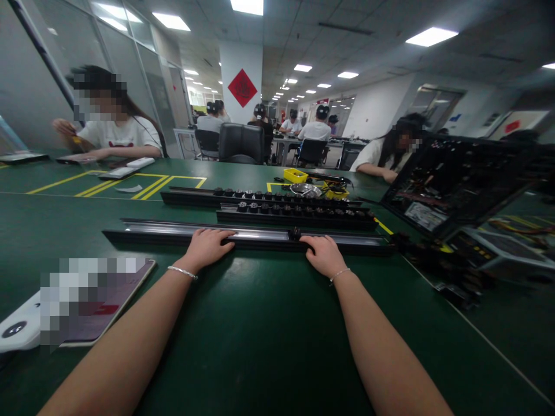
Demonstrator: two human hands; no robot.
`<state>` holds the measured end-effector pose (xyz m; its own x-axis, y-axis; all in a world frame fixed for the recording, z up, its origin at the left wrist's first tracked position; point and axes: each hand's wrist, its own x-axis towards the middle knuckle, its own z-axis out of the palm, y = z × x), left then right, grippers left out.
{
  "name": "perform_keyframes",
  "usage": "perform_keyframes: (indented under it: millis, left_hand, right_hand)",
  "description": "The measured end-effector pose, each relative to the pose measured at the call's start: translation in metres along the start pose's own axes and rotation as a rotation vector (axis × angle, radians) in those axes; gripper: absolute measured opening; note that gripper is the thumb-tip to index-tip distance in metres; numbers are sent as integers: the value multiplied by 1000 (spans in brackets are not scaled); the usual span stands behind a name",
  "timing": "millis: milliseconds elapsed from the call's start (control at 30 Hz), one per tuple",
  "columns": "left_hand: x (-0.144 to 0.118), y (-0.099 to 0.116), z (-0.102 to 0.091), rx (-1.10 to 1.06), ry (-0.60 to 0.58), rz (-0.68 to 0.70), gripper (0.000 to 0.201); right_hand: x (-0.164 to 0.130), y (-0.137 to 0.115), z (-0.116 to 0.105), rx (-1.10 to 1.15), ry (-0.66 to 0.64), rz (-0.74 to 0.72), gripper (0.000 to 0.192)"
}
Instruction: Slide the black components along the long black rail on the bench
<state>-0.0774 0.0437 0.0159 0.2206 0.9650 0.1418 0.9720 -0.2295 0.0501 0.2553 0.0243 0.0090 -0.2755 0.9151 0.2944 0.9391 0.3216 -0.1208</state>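
A long black track rail [260, 235] with a shiny inner channel lies across the green table in front of me. My left hand [208, 247] grips its near side left of the middle, fingers over the edge and thumb along the front. Farther right, my right hand [324, 254] holds the same rail, its fingertips close beside a small black part [295, 233] in the channel. Whether those fingertips touch the part, I cannot tell. Behind lie a shorter black rail [299, 218] and a longer rail [186, 198], each carrying a row of several small round parts.
Left of my arm lie a phone [108, 309] and a white device [19, 323]. Yellow trays [295, 175] and a metal dish [306, 189] stand behind the rails. An open computer case [451, 185] fills the right side. Two people sit across the table.
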Motion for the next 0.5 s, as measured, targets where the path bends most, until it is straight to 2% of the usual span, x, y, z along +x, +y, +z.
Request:
perform_keyframes:
  millis: [500]
  left_hand:
    - [1, -1, 1, -6, -7, -5, 49]
  right_hand:
    - [-1, 5, -2, -5, -16, 19, 42]
